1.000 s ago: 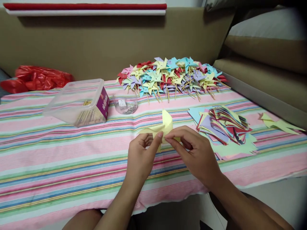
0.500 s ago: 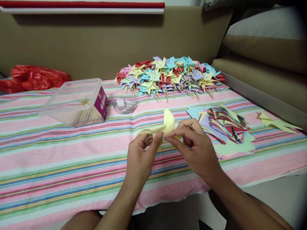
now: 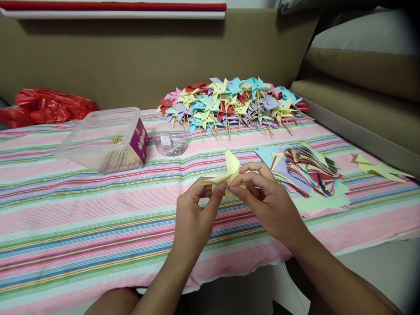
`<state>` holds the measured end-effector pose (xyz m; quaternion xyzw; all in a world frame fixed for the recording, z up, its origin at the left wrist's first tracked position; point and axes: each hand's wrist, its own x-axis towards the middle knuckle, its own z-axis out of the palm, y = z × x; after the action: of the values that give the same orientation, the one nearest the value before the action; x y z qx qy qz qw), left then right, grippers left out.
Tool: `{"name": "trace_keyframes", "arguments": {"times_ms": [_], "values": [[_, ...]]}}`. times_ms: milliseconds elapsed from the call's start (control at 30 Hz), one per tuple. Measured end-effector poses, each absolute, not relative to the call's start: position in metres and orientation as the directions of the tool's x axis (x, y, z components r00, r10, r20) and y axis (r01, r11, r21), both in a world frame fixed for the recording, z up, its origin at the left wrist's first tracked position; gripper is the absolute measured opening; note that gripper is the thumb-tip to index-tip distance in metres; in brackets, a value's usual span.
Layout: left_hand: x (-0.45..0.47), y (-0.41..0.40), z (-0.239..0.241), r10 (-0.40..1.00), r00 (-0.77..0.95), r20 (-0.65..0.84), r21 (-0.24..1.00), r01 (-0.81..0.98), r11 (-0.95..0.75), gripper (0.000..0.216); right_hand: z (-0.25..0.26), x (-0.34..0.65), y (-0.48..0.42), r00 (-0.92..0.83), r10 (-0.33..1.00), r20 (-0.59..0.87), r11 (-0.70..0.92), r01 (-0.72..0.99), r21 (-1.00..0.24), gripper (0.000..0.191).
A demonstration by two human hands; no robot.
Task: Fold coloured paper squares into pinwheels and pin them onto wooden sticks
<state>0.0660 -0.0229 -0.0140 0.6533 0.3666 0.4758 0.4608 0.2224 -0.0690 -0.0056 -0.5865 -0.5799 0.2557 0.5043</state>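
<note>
A pale yellow paper pinwheel is held up above the striped cloth, its blades folded in toward the middle. My left hand is closed on it, thumb pressed near its centre. At that same centre, the thumb and forefinger of my right hand pinch a tiny metallic thing that looks like a pin. Fingers hide most of it. To the right of my right hand lies a fanned stack of coloured cut paper.
Finished pinwheels on sticks are heaped at the back. A clear tub holds wooden sticks. Beside it, a small clear container holds metal bits. Yellow paper pieces lie far right, a red plastic bag back left.
The yellow pinwheel's upright blade has tilted, and its lower edge has shifted slightly. Both hands have moved slightly right and stay pinched at its centre.
</note>
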Motion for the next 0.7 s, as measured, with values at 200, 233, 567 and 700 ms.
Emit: {"name": "trace_keyframes", "arguments": {"times_ms": [200, 233, 567, 700], "values": [[0.0668, -0.0238, -0.0125, 0.902, 0.302, 0.309, 0.939, 0.056, -0.340, 0.021, -0.0041, 0.2268, -0.0680, 0.161, 0.969, 0.187, 0.132, 0.304, -0.943, 0.008], [0.0668, -0.0238, -0.0124, 0.900, 0.305, 0.312, 0.937, 0.059, -0.344, 0.022, -0.0040, 0.2271, -0.0676, 0.155, 0.973, 0.171, 0.122, 0.281, -0.952, 0.008], [0.0686, -0.0230, -0.0148, 0.893, 0.332, 0.303, 0.940, 0.053, -0.338, 0.020, -0.0042, 0.2286, -0.0676, 0.160, 0.984, 0.081, 0.051, 0.187, -0.981, 0.012], [0.0677, -0.0234, -0.0161, 0.900, 0.327, 0.290, 0.946, 0.048, -0.322, 0.024, -0.0028, 0.2273, -0.0676, 0.171, 0.984, 0.057, 0.027, 0.176, -0.984, 0.012]]}}
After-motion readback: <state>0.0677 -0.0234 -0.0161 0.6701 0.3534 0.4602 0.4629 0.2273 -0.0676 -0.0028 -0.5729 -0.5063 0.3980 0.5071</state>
